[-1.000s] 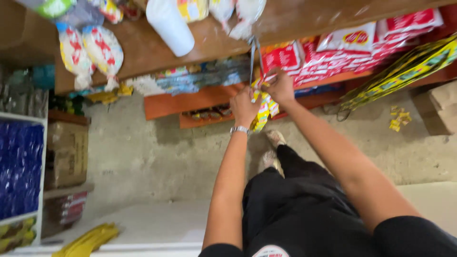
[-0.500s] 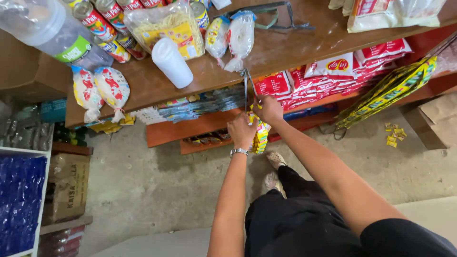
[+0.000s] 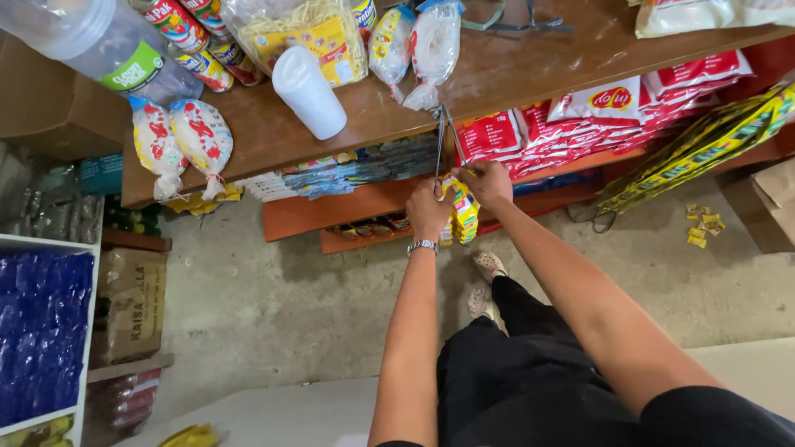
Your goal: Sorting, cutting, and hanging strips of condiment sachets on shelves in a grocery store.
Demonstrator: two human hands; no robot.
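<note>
My left hand (image 3: 428,213), with a watch on its wrist, is closed at the lower end of a thin metal scissors-like tool (image 3: 441,141). The tool's two arms spread downward from the edge of the wooden shelf (image 3: 513,74). My right hand (image 3: 489,182) pinches the top of a strip of yellow sachets (image 3: 462,213) that hangs between both hands. The tool's second arm reaches the right hand's fingers. Just above the tool's tip lie clear bags of white noodles (image 3: 432,50).
The shelf top carries a white foam cup stack (image 3: 308,89), a noodle pack (image 3: 306,33), cans (image 3: 195,41) and a plastic bottle (image 3: 99,50). Red packets (image 3: 596,116) fill the shelf below. Yellow sachet strips (image 3: 696,149) hang at right. Boxes (image 3: 132,306) and a blue crate (image 3: 41,331) stand left.
The view has tilted so more of the shelf top shows. Both hands stay at the yellow sachet strip, and the tool still points up at the shelf edge.
</note>
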